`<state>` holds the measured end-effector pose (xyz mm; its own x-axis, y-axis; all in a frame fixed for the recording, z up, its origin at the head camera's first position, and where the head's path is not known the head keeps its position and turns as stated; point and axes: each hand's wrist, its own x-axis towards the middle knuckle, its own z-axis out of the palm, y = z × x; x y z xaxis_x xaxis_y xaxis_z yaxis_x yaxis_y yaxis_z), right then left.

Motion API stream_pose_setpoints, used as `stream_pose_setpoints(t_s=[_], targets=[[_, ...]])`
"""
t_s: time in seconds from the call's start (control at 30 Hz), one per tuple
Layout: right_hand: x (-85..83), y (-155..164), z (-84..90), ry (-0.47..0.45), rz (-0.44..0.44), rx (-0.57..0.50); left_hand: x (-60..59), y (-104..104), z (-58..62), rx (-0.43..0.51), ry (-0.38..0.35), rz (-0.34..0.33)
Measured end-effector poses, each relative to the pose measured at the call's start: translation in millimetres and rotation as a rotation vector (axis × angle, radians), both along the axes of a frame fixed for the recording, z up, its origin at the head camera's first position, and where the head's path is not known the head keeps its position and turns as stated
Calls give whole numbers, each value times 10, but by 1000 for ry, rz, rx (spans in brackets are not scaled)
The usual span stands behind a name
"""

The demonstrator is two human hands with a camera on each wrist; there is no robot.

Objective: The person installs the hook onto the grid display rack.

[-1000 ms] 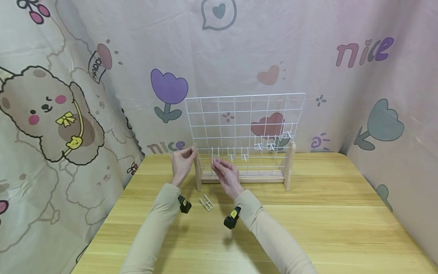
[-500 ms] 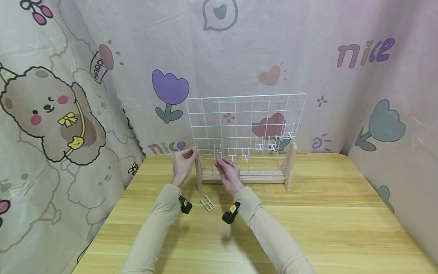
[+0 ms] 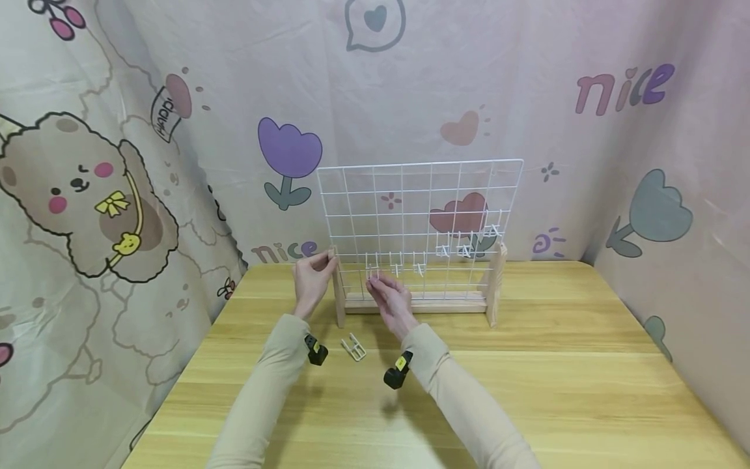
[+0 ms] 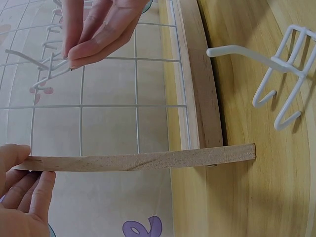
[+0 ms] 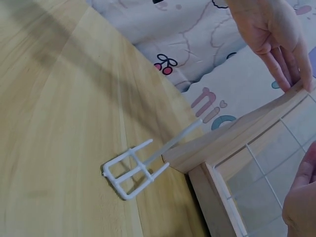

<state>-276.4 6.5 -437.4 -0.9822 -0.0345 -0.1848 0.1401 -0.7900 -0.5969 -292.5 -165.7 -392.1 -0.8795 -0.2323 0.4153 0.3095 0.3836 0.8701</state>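
**Hands at the wire grid rack**

Head view: your left hand (image 3: 312, 277) grips the top of the pale wooden left upright (image 3: 338, 293) of the white wire grid panel (image 3: 418, 221), thumb and fingers curled round the post's upper end. Your right hand (image 3: 389, 299) reaches to the grid's lower left part, fingertips pinched on a small white wire hook (image 3: 371, 268) hanging there. More white hooks (image 3: 463, 246) sit on the grid further right. The rack stands on the light wooden table (image 3: 556, 365), near its back edge. One loose white wire hook (image 3: 353, 347) lies flat on the table between your forearms, just in front of the rack's left foot.

Left wrist view: your left fingers (image 4: 19, 192) wrap the end of the wooden upright (image 4: 143, 160). Your right fingertips (image 4: 96, 34) close narrowly on the wire hook (image 4: 47, 74) against the grid. The loose hook (image 4: 284, 69) lies on the tabletop, apart from both hands.

Right wrist view: the loose hook (image 5: 136, 170) rests on the table, its long prong just beside the wooden foot (image 5: 217, 148). Your left hand (image 5: 276, 37) holds the post's top. Only the edge of your right hand (image 5: 301, 202) shows; you cannot tell its grip here.
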Motion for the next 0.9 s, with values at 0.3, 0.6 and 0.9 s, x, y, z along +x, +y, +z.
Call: stream_pose_setpoints(t_s=[0.3,0.6,0.9], targets=[[96,49,-71,7,44,82,5,0,-2,-12,7,18],[212,185,-284,82,108,264,2,-15,-5,5,3,-5],[308,392,-446,129,195,391,6,-10,0,12,2,-6]])
